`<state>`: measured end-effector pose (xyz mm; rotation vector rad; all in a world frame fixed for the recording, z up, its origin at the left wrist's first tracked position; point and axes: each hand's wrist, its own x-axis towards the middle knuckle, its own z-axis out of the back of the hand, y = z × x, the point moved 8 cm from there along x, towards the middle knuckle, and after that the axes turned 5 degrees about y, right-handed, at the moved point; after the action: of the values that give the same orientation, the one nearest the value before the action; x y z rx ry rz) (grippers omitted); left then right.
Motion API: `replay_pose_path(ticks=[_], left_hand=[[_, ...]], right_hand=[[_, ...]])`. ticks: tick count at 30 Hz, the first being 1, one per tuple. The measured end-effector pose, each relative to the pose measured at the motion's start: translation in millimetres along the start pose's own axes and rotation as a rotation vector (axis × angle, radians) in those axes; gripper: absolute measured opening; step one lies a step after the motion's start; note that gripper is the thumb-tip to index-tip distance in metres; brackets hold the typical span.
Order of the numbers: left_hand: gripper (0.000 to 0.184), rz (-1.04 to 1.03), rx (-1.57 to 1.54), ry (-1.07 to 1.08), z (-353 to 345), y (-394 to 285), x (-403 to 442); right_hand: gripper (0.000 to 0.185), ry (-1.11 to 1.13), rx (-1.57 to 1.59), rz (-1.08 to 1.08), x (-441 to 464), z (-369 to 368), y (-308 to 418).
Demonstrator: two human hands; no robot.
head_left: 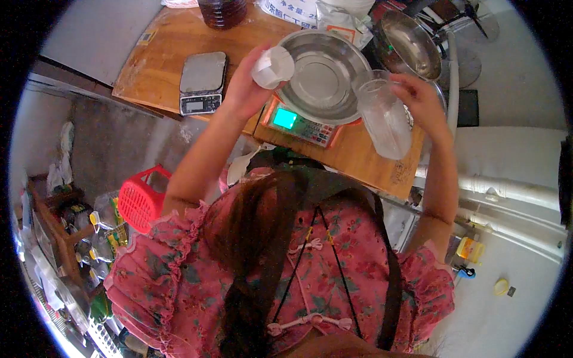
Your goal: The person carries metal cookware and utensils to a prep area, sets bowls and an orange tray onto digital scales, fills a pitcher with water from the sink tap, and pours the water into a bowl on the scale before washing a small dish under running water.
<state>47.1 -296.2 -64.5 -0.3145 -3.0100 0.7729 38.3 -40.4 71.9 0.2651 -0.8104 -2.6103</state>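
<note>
My left hand (249, 86) is closed around a small white cup (274, 68) at the left rim of a steel basin (319, 74). On the other side, my right hand (422, 101) grips a clear plastic jug (388, 122) near its rim. The jug is tilted at the basin's right edge, its base pointing down towards me. Its contents, if any, are hard to make out. Under the basin sits an orange digital scale (310, 132) with a lit green display. The basin's bottom looks bare or thinly wet; I cannot tell which.
A smaller silver scale (203, 74) lies on the wooden table (161, 53) to the left. Behind the basin stand a dark-filled container (222, 11), a printed white sack (289, 11) and a silver bag (343, 24). Another metal bowl (409, 45) is back right. A red stool (142, 200) stands lower left.
</note>
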Motion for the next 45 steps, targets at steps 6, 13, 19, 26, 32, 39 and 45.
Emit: replay_pose_path(ticks=[6, 13, 19, 26, 32, 39, 45], left_hand=[[0.042, -0.119, 0.517, 0.249, -116, -33, -7], [0.047, -0.144, 0.599, 0.381, -164, -39, 0], [0.050, -0.187, 0.486, 0.247, -127, -47, 7], [0.053, -0.182, 0.506, 0.074, -77, -54, 13], [0.037, -0.259, 0.501, 0.075, -59, -58, 9], [0.035, -0.277, 0.518, 0.076, -55, -63, 9], [0.034, -0.232, 0.522, 0.026, -59, -60, 7]], right_hand=[[0.023, -0.131, 0.213, 0.086, -28, 21, 44], [0.025, -0.073, 0.154, 0.143, -20, 9, 52], [0.027, -0.017, 0.035, 0.106, -12, -16, 42], [0.028, 0.086, -0.129, -0.017, 9, -32, 1], [0.025, 0.096, -0.154, -0.011, 17, -40, -16], [0.024, 0.150, -0.147, -0.051, 24, -46, -18], [0.025, 0.087, -0.106, -0.066, 17, -33, -12]])
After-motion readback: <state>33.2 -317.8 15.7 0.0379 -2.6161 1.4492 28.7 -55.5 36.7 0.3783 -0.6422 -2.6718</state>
